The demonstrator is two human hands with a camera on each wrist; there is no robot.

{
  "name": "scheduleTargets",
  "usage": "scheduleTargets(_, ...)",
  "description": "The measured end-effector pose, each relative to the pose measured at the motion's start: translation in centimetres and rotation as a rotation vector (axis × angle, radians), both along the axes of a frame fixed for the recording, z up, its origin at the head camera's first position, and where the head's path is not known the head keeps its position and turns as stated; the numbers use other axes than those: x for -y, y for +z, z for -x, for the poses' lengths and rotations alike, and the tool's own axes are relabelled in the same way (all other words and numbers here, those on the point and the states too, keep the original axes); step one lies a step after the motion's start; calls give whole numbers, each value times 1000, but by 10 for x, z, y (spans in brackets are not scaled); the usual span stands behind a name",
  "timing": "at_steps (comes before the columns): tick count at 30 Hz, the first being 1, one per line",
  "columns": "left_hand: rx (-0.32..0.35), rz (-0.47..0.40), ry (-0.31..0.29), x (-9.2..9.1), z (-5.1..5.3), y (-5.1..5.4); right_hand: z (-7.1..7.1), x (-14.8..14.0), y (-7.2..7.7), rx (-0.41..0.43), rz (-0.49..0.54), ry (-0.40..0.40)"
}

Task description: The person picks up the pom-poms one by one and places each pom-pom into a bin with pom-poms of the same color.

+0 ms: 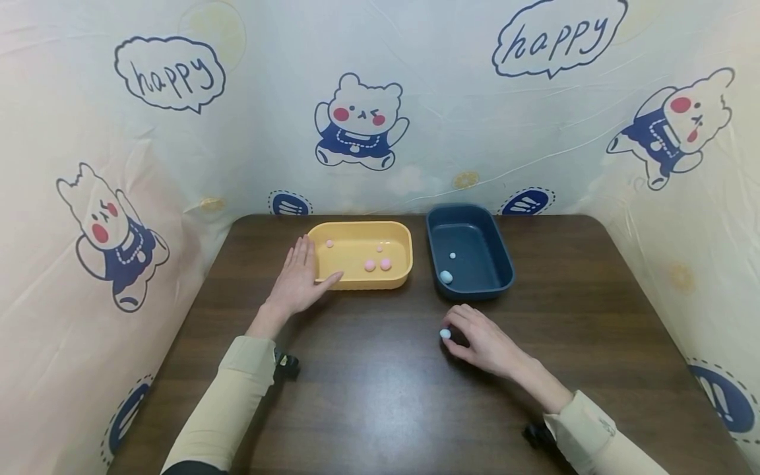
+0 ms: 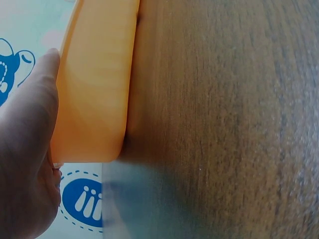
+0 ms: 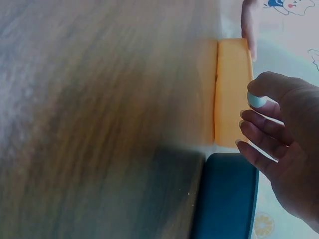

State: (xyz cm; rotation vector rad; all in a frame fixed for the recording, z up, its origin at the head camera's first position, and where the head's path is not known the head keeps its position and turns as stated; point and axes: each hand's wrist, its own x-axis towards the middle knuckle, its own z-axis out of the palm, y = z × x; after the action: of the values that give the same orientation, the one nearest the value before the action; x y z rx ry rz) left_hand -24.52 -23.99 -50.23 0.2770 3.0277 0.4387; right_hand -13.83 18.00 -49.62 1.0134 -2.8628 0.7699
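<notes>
A yellow tray (image 1: 362, 284) holds several pink balls of two sizes, among them a larger pink ball (image 1: 386, 264). My left hand (image 1: 299, 280) rests against its left end, fingers straight along the rim and thumb over the near edge. In the left wrist view, that hand (image 2: 30, 129) touches the tray's outer wall (image 2: 94, 99). Between thumb and forefinger my right hand (image 1: 483, 340) pinches a small light blue ball (image 1: 445, 334). The same ball (image 3: 256, 100) shows in the right wrist view. This hand is in front of a dark blue tray (image 1: 475, 293), above the table.
Inside the dark blue tray lie a larger light blue ball (image 1: 446, 277) and a smaller one (image 1: 452, 255). Both trays stand side by side at the back of the brown wooden table (image 1: 368, 396). A patterned curtain (image 1: 451, 132) hangs behind and at both sides.
</notes>
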Motion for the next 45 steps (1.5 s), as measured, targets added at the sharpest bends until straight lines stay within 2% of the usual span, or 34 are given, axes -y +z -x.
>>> scheduleTargets(9, -2, -1, -3, -1, 0, 0, 2, -6, 6, -70, 59, -20)
scheduleTargets(19, -3, -2, 1, 0, 0, 2, 15, -13, 13, -248, 80, -17)
scheduleTargets(27, 1, -1, 6, 1, 0, -1, 25, -19, 19, -316, 104, -13)
scheduleTargets(37, -4, -2, 5, 0, -1, 2, 47, -34, 26, -313, 160, -70)
scheduleTargets(45, -13, -2, -2, 0, 0, 1, 75, -46, 28, -203, 144, -162)
